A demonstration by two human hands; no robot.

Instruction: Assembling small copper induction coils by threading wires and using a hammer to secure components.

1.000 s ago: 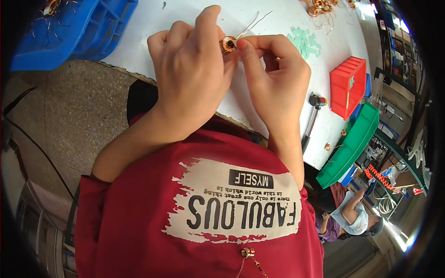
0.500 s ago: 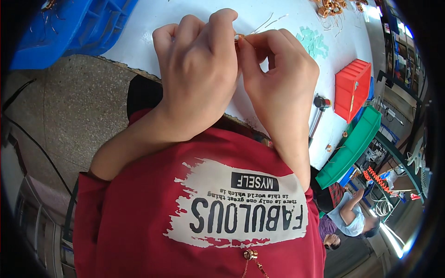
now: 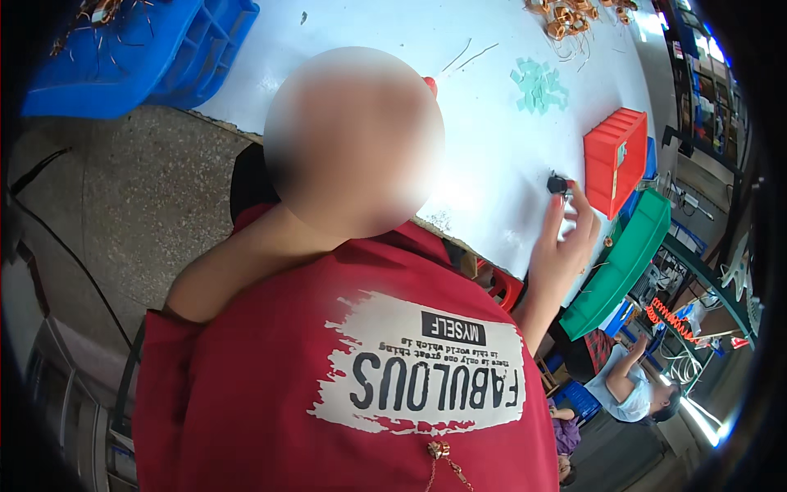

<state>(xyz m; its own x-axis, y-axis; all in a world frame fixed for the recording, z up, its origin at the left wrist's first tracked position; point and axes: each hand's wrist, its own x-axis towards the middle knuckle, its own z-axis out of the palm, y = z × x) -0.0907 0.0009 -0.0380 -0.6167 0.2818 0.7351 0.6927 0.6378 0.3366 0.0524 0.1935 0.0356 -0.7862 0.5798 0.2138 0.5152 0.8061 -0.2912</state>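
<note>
My left hand is raised close to the camera over the white table and shows only as a blur, so what it holds cannot be told. A small red tip peeks out at the blur's upper right edge. My right hand reaches out to the table's right edge. Its fingertips close on a small black tool that lies just left of a red bin.
Blue bins stand at the table's far left. Copper coils, pale green pieces and thin wires lie farther out. A green tray sits below the red bin. Another person sits at lower right.
My hands have parted: the right one left the coil and swung right to the black tool. The left hand rose toward the camera, and the copper coil is no longer visible.
</note>
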